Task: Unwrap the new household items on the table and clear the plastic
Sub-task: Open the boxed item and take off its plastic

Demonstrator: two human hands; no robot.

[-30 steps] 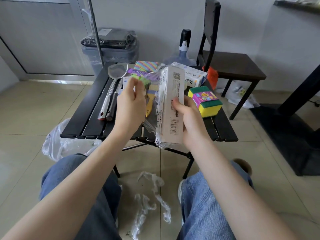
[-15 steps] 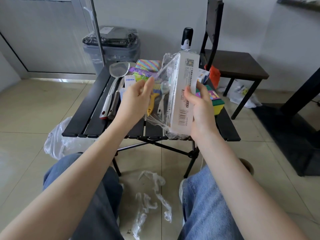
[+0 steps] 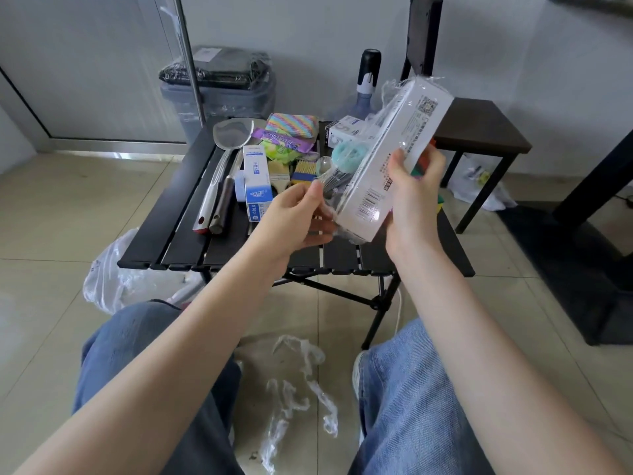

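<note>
Right hand (image 3: 412, 200) grips the wrapped box (image 3: 394, 156); left hand (image 3: 294, 217) pinches its loose plastic (image 3: 329, 214).

Soft, even daylight, faint shadows, glare on the plastic wrap (image 3: 394, 132), wide-angle bending at edges.

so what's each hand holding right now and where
Right hand grips the wrapped white box at its lower end; left hand pinches the loose plastic wrap at its bottom corner.
</note>
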